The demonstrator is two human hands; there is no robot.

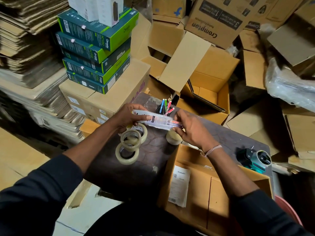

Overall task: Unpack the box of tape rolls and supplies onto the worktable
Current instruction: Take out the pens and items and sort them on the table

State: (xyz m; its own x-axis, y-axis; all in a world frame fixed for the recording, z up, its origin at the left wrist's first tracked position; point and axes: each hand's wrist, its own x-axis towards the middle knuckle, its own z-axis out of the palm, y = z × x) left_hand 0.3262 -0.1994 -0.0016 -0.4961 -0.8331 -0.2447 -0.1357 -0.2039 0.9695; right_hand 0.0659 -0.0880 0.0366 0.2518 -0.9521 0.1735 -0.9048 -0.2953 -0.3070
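Here I grip a clear pen packet (156, 120) with left hand (127, 116) and right hand (190, 130) above the bench (153, 150), fingers curled on its ends.

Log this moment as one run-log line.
hands: left hand and right hand hold pen packet | table: tape rolls out | box: open
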